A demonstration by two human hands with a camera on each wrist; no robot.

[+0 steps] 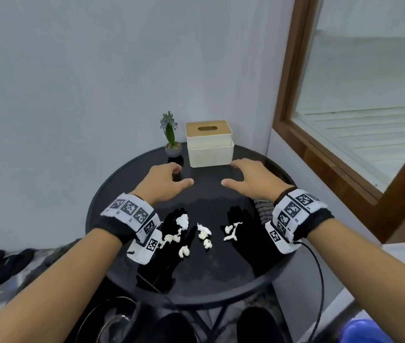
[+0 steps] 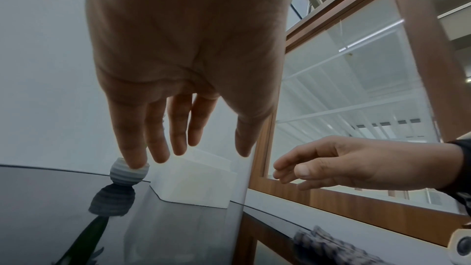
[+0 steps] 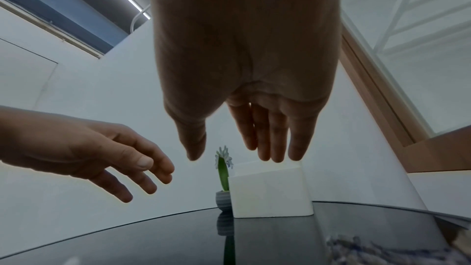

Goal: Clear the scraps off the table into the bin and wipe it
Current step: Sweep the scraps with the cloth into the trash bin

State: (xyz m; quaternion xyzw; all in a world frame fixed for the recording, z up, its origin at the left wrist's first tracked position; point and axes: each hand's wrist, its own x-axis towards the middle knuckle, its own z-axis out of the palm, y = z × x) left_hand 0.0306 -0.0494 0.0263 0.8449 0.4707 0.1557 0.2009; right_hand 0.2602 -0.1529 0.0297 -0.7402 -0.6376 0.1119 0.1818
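White crumpled paper scraps (image 1: 197,232) lie scattered on the round black glass bench (image 1: 221,276), below and behind both wrists, nearer the person than the fingers. The left hand (image 1: 163,183) and the right hand (image 1: 252,178) hover palm-down above the bench, well apart from the scraps, fingers relaxed and loosely spread, holding nothing. Just beyond the fingertips stands a cream tissue box with a wooden lid (image 1: 210,144), and ahead of the left hand a small potted plant in a grey ribbed pot (image 1: 171,142). A grey knitted cloth (image 1: 264,209) lies under the right wrist, partly hidden. Below the left forearm, off the bench edge, sits a dark round bin (image 1: 114,320). The scraps look feather-light, soft and easily crushed, so a loose pinch from above or a sweeping cupped palm should gather them; on slick glass they will probably skid and scatter if nudged sideways, so bunching them together first seems wise.
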